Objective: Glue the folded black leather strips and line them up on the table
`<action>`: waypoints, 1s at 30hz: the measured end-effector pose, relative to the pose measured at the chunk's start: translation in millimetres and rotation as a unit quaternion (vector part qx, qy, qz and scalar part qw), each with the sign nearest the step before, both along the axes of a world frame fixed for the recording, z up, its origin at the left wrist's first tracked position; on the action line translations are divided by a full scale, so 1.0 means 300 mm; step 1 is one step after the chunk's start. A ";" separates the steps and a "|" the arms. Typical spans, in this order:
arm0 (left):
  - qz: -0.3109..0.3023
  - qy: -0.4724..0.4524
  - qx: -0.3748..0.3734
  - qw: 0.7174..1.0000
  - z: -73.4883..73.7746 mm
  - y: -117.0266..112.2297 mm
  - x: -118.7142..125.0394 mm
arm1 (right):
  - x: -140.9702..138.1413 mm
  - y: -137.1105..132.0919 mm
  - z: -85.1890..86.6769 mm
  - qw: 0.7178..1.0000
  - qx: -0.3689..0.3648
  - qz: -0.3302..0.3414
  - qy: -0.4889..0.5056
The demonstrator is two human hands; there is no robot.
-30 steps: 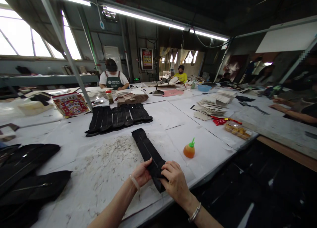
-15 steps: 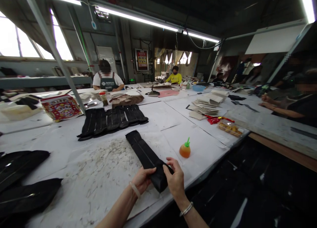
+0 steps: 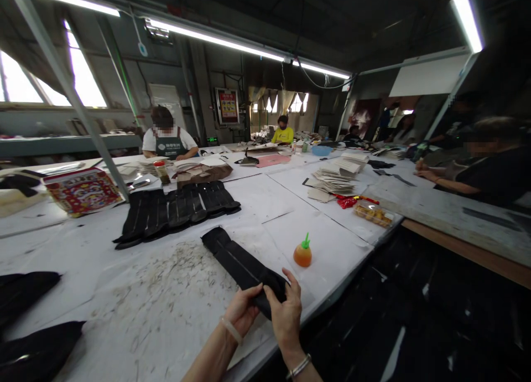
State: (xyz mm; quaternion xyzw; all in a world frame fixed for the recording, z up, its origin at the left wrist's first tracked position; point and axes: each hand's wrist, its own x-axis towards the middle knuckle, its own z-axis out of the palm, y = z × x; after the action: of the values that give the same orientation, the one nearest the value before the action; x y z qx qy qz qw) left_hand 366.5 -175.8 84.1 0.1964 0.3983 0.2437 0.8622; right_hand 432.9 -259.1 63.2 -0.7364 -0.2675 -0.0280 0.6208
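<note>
A long black fabric piece [image 3: 238,260] with a pale line along its length slants from the table up to my hands. My left hand [image 3: 243,313] is closed on its near end, thumb on top and fingers underneath. My right hand [image 3: 286,310] pinches the same end from the right, its thumb almost meeting the left thumb. The far end rests on the white tabletop [image 3: 166,293]. Just beyond my right hand stands a small orange squeeze bottle [image 3: 302,254] with a green spout. Behind the piece lies a row of similar black pieces [image 3: 178,210].
More black pieces [image 3: 29,304] lie at the left. A red printed bag [image 3: 85,191], stacked pale sheets [image 3: 334,177] and a clear food box [image 3: 373,213] stand farther back. A metal post [image 3: 68,88] rises at the left. Co-workers sit across the table and at the right.
My right thumb has moved left along the black fabric piece, closer to my left thumb. The near end has turned slightly under my hands. The view has swung a little to the right.
</note>
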 end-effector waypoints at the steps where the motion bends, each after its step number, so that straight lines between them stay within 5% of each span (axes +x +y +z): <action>1: 0.003 0.005 0.009 1.000 -0.003 -0.003 0.000 | 0.004 0.001 -0.002 0.998 -0.017 0.012 -0.057; 5: 0.014 0.035 0.052 0.998 -0.006 0.000 -0.022 | 0.018 -0.035 0.001 0.954 -0.060 0.120 -0.269; 9: 0.000 0.056 0.057 0.997 -0.015 0.008 -0.069 | 0.036 -0.056 0.054 0.906 -0.080 0.277 -0.310; 12: -0.019 0.053 0.038 0.998 -0.031 0.005 -0.098 | 0.063 -0.027 0.112 0.903 -0.122 0.374 -0.173; 15: -0.017 0.029 0.021 0.999 -0.036 -0.004 -0.109 | 0.097 0.027 0.145 0.913 -0.153 0.378 0.005; 20: -0.040 -0.027 -0.003 0.999 0.002 -0.016 -0.122 | 0.133 0.098 0.110 0.921 -0.162 0.331 0.124; 25: -0.124 0.023 0.071 0.989 0.009 -0.007 -0.166 | 0.126 0.109 0.067 0.879 -0.172 0.360 0.261; 28: -0.224 0.165 0.194 0.941 -0.012 0.028 -0.198 | 0.113 0.108 0.057 0.856 -0.169 0.374 0.315; 30: -0.329 0.257 0.282 0.863 -0.012 0.059 -0.217 | 0.106 0.108 0.051 0.850 -0.164 0.373 0.333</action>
State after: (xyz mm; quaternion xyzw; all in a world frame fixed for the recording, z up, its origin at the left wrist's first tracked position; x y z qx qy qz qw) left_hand 301.5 -158.0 80.4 0.6070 0.4322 -0.0117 0.6668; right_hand 464.6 -226.7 78.6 -0.6372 -0.2998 0.4973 0.5067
